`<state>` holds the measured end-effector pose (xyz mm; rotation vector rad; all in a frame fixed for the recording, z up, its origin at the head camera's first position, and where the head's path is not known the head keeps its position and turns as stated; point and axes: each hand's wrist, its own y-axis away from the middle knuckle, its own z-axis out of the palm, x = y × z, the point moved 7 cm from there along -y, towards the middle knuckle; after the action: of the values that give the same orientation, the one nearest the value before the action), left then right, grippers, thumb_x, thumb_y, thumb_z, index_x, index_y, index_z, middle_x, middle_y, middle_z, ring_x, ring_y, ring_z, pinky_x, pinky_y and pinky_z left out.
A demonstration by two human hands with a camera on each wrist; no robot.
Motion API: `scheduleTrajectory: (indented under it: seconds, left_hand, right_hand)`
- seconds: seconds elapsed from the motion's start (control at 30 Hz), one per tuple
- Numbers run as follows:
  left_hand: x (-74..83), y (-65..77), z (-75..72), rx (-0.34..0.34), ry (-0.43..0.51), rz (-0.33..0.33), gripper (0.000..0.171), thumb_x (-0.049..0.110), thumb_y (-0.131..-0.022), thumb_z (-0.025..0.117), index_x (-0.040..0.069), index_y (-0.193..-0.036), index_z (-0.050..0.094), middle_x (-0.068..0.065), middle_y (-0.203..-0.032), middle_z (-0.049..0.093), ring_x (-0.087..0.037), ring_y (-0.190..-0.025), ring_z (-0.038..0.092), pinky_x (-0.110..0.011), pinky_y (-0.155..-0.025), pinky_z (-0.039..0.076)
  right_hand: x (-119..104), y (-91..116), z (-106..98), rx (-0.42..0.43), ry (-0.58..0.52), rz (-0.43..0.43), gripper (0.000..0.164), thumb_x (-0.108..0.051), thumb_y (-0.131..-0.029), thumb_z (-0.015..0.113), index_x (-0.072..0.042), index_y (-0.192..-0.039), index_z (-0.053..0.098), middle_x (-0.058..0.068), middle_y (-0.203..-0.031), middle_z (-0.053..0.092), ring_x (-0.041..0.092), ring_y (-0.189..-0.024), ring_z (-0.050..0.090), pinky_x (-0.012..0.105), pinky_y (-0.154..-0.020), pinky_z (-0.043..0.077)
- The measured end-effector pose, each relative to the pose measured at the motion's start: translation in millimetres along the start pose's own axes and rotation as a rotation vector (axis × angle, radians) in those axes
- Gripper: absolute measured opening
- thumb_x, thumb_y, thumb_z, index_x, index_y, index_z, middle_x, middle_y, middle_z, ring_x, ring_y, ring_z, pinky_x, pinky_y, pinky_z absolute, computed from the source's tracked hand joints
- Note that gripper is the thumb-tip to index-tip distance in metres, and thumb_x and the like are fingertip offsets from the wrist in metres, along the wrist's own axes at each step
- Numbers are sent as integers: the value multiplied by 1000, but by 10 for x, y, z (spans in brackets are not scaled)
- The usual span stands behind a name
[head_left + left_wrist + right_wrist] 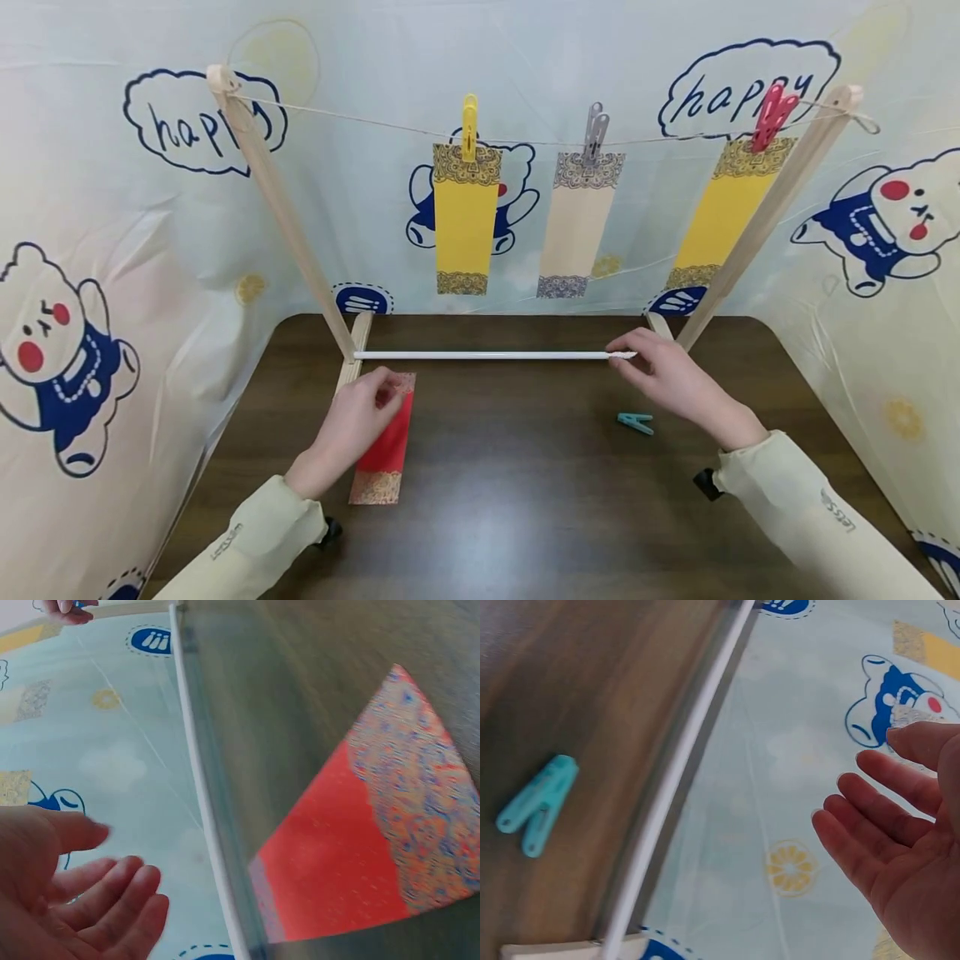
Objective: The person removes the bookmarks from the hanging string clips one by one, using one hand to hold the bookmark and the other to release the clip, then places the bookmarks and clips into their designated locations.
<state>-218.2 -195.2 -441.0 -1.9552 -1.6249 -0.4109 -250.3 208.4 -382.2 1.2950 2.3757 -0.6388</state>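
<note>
My left hand (352, 421) hovers over a red paper strip (387, 446) with patterned ends, hiding part of it. In the left wrist view that hand's fingers are loosely bent with nothing between them, and the red strip lies on the table beside it. My right hand (671, 375) overlaps the right end of a white rod (480, 356) in the head view. Seen from the right wrist, its relaxed fingers (877, 825) are spread and hold nothing. A teal clothespin (541, 804) lies on the table near this hand.
Two wooden posts (281, 208) carry a string (352, 121) across the back. From it hang two yellow strips (462, 225) and a cream strip (576, 225), clipped by yellow, grey and pink clothespins. A printed curtain (180, 225) surrounds the brown table (510, 500).
</note>
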Motion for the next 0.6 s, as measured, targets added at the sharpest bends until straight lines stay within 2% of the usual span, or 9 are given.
scheduleTrajectory:
  seconds: [0.2,0.3,0.43,0.6]
  left_hand:
    - [137,-56,-96,93,113,26,22,13,-99,71,1,-116,65,-12,-98,74,-27,-85,72,-47,-79,63]
    - [191,-91,-114,108,151,30,22,13,-100,70,1,-117,65,-13,-98,73,-27,-86,71,-48,-80,63]
    - [277,-162,-166,123,185,28,23,15,-101,69,1,-119,65,-12,-101,73,-25,-86,71,-45,-79,63]
    - [394,-259,-221,129,228,39,26,19,-102,68,3,-122,65,-11,-105,73,-22,-89,70,-32,-78,61]
  right_hand:
    - [-210,-118,-117,12,30,-60,18,-13,-102,67,-7,-119,71,9,-118,70,29,-108,67,50,-93,56]
    - [-307,-162,-182,29,47,-99,19,-12,-101,68,-7,-119,71,9,-118,71,28,-106,66,50,-92,56]
    - [-452,-223,-250,38,54,-140,19,-12,-101,68,-7,-119,71,8,-118,71,23,-103,67,46,-88,58]
    - [-596,-293,-330,28,73,-155,18,-13,-102,68,-8,-119,72,6,-116,71,20,-100,66,42,-85,58]
